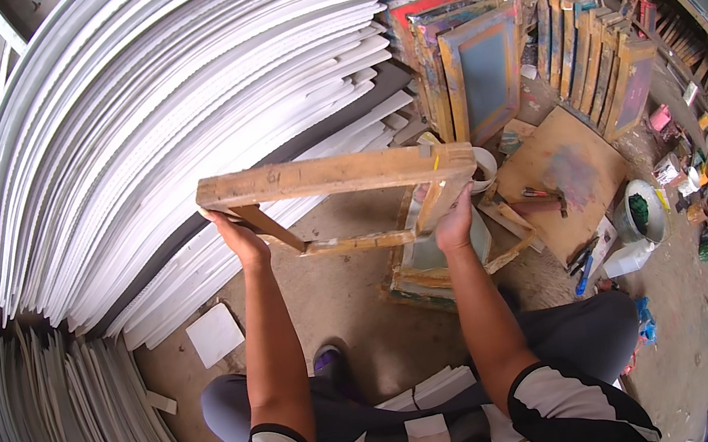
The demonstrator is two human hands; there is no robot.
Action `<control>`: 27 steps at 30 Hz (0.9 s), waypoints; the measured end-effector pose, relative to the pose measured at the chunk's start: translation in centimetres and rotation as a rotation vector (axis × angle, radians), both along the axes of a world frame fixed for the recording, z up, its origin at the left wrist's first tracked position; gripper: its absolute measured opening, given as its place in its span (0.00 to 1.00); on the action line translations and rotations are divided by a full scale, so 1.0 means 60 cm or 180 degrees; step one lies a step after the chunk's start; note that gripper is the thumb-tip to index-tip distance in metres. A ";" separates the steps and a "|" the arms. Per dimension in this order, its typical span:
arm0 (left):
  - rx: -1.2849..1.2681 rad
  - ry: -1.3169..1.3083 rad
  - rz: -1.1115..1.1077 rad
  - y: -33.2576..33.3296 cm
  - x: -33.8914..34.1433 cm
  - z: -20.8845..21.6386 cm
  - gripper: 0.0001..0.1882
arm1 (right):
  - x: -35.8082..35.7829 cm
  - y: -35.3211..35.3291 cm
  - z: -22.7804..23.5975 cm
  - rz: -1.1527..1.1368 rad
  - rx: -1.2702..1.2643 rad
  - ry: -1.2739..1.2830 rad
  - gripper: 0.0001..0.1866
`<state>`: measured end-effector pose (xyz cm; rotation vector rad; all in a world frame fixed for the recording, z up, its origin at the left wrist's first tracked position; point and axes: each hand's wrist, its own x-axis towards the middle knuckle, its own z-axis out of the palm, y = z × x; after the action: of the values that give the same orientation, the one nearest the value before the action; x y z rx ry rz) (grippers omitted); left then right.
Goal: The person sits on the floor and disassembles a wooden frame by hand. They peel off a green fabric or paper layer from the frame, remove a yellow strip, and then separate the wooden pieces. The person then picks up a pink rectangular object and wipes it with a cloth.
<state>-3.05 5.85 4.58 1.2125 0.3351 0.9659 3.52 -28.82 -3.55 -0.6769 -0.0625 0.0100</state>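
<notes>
Stack of white corrugated sheets (200,89) fills the left and far side, edges fanned; its near edge comes close behind the left hand (241,244). Darker pile of grey sheets (66,424) at lower left, well apart from the work.

Ahead to the right: upright framed screens (485,71) leaning together, then a row of paint-stained wooden frames (593,52).

Wooden frame (334,173) held up over the floor (357,306), squarely between the hands. Long axis runs left to right across the body; thick bar uppermost, opening tipped so the floor shows through. Left hand grips the left end, right hand (456,223) the right end; neither is nearer. Both press in on the side bars; most fingertips hidden behind the wood.

Stained brown board (580,157) flat beyond the right hand. Pale-mesh screen (435,253) lies below the frame's right end, partly covered by frame and right forearm (485,306): the closest obstacle underneath. White bucket (659,225) farther right. White tub (487,164) peeks out just behind the right corner. Smallest: red-handled tool (536,193) on the board.
</notes>
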 end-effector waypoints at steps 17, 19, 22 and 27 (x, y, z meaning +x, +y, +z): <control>-0.0154 -0.0056 0.0581 0.042 -0.043 -0.084 0.20 | 0.005 0.009 0.052 -0.0098 -0.0826 -0.0001 0.20; -0.0481 -0.0367 0.0871 0.018 -0.033 -0.068 0.14 | 0.004 -0.015 0.116 0.0146 -0.1428 -0.1107 0.17; -0.0576 -0.0495 0.1002 -0.013 -0.028 -0.034 0.16 | -0.010 0.001 0.208 -0.0543 -0.3197 -0.2418 0.11; -0.0653 -0.0563 0.0769 0.005 -0.036 -0.050 0.14 | -0.025 0.000 0.222 -0.0848 -0.3902 -0.2547 0.09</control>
<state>-5.24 6.14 1.56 0.9061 0.4356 1.2077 1.99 -28.80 9.79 -1.8777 -0.7817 -0.5193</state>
